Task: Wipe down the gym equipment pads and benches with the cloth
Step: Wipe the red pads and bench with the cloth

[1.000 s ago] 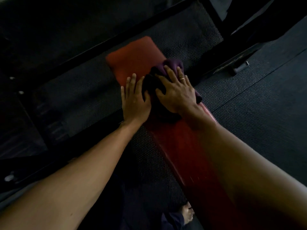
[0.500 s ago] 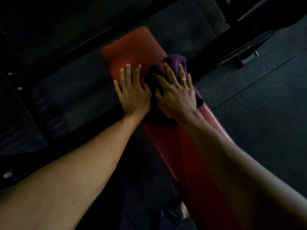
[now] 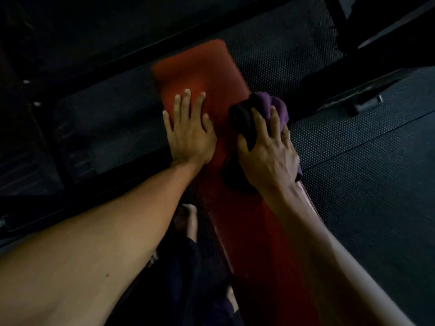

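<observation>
the right hand (image 3: 268,156) is gripping the bunched cloth (image 3: 276,107), fingers curled over it, at the bench's (image 3: 195,67) right edge. the left hand (image 3: 190,135) is pressing flat, fingers straight. the far end is probably awaiting wiping.

The room is dim. A dark rubber floor (image 3: 376,208) with a fine dimpled texture fills the view, crossed at right by a straight seam (image 3: 367,143). A black frame bar (image 3: 146,50) runs diagonally across the top, and a metal bracket (image 3: 367,103) sits at upper right.
</observation>
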The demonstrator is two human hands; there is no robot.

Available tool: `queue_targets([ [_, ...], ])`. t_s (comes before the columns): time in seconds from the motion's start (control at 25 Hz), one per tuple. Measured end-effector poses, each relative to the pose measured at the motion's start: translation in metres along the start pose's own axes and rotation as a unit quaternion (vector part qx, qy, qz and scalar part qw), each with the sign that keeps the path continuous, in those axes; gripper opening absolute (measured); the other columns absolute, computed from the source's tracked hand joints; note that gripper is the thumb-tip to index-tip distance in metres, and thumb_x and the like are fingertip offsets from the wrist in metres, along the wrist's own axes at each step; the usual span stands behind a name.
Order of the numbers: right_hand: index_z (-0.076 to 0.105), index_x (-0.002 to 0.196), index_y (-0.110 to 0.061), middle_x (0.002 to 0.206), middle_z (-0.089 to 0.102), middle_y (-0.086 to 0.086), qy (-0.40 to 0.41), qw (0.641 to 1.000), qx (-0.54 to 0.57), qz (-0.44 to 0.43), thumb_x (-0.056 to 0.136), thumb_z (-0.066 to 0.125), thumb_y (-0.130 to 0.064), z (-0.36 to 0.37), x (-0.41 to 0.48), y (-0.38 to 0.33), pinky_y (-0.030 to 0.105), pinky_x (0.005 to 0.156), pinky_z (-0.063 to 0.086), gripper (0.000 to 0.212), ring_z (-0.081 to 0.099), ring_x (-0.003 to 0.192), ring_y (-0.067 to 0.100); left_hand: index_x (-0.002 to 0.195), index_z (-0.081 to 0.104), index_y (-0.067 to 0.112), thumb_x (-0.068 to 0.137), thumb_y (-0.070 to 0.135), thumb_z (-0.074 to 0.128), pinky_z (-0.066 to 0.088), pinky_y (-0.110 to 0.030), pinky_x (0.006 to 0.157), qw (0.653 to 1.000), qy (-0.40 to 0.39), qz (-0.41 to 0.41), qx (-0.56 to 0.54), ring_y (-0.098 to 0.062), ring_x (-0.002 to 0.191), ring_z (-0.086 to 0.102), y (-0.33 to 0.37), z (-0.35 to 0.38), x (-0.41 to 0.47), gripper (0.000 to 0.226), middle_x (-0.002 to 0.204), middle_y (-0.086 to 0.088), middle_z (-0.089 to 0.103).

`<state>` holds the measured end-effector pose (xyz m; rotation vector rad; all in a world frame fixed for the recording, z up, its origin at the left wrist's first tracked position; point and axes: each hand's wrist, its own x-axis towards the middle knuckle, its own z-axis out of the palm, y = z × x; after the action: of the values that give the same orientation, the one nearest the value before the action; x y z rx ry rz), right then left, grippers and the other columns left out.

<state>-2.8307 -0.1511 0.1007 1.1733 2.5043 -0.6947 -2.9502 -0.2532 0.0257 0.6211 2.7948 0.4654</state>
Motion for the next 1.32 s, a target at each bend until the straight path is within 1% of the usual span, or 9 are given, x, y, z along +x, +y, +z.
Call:
queue_targets([
  [0.16,0.024,0.160,-0.042,0.172,0.001,-0.006,-0.013,0.994,-0.050,-0.093,0.105,0.037,-0.049,0.002,0.006,0.003,0.043,0.127,0.000,0.057,-0.003,0.158,0.029,0.152,0.044,0.028,0.102,0.031,0.037,0.012,-0.053,0.125,0.996,0.078,0.022,-0.022,-0.023,0.154,0.023,-0.004,0.010,-0.001,0.050,0.163,-0.002,0.033],
  [0.32,0.028,0.157,-0.044,0.172,0.002,-0.007,-0.040,0.980,-0.067,-0.184,0.104,0.036,-0.048,0.007,0.060,-0.012,0.048,0.128,0.001,0.054,-0.007,0.158,0.028,0.150,0.046,0.023,0.100,0.031,0.034,0.016,-0.057,0.123,0.996,0.085,0.026,-0.013,-0.025,0.153,0.026,-0.009,0.013,0.002,0.053,0.162,-0.005,0.036],
  [0.48,0.025,0.160,-0.040,0.172,0.000,-0.005,-0.066,0.978,-0.071,-0.184,0.105,0.034,-0.048,0.003,0.105,-0.034,0.048,0.128,0.004,0.056,-0.008,0.158,0.029,0.153,0.041,0.017,0.102,0.037,0.023,0.012,-0.056,0.125,0.999,0.037,0.025,0.003,-0.024,0.155,0.018,-0.005,0.006,0.002,0.057,0.165,-0.005,0.028],
  [0.6,0.026,0.159,-0.041,0.172,0.001,-0.009,-0.062,0.979,-0.050,-0.188,0.105,0.037,-0.046,-0.002,0.089,-0.026,0.046,0.128,0.006,0.055,-0.007,0.158,0.026,0.153,0.040,0.019,0.099,0.038,0.023,0.012,-0.056,0.124,1.000,0.016,0.014,0.001,-0.025,0.154,0.020,-0.005,0.000,0.005,0.060,0.164,-0.006,0.030],
  [0.8,0.025,0.158,-0.045,0.171,0.001,-0.012,-0.049,0.978,-0.068,-0.190,0.103,0.038,-0.048,-0.004,0.045,-0.001,0.040,0.126,0.000,0.056,-0.008,0.158,0.022,0.149,0.048,0.024,0.092,0.037,0.030,0.018,-0.055,0.122,0.999,0.046,0.014,-0.017,-0.027,0.150,0.028,-0.002,-0.005,0.021,0.061,0.159,-0.008,0.038],
  [0.92,0.026,0.158,-0.041,0.172,0.003,-0.006,-0.042,0.974,-0.078,-0.209,0.103,0.036,-0.048,0.003,0.081,-0.019,0.047,0.127,0.003,0.057,-0.007,0.158,0.029,0.155,0.036,0.029,0.092,0.041,0.022,0.007,-0.051,0.126,0.999,0.009,-0.017,-0.035,-0.023,0.156,0.012,-0.002,-0.005,0.037,0.066,0.167,-0.004,0.022],
  [1.04,0.023,0.161,-0.039,0.172,0.002,-0.002,-0.067,0.971,-0.085,-0.214,0.104,0.038,-0.046,0.004,0.137,-0.050,0.054,0.127,0.007,0.059,-0.007,0.157,0.033,0.160,0.020,0.029,0.106,0.037,0.026,0.001,-0.049,0.127,0.998,-0.020,-0.047,-0.020,-0.019,0.157,-0.002,-0.004,-0.003,0.041,0.056,0.170,0.000,0.006],
  [1.16,0.021,0.161,-0.037,0.172,-0.001,-0.001,-0.074,0.969,-0.087,-0.217,0.104,0.038,-0.045,0.003,0.151,-0.053,0.053,0.127,0.005,0.060,-0.009,0.157,0.033,0.161,0.014,0.027,0.109,0.036,0.026,-0.001,-0.048,0.127,0.998,-0.021,-0.056,-0.008,-0.018,0.157,-0.006,-0.001,-0.002,0.040,0.055,0.171,0.000,0.001],
  [1.32,0.025,0.160,-0.034,0.172,0.004,0.000,-0.029,0.965,-0.092,-0.245,0.104,0.037,-0.046,0.011,0.134,-0.040,0.053,0.127,0.004,0.059,-0.006,0.157,0.033,0.161,0.012,0.027,0.108,0.037,0.022,0.001,-0.048,0.127,0.998,-0.020,-0.061,0.001,-0.018,0.157,-0.006,-0.001,-0.001,0.041,0.056,0.171,0.000,0.001],
])
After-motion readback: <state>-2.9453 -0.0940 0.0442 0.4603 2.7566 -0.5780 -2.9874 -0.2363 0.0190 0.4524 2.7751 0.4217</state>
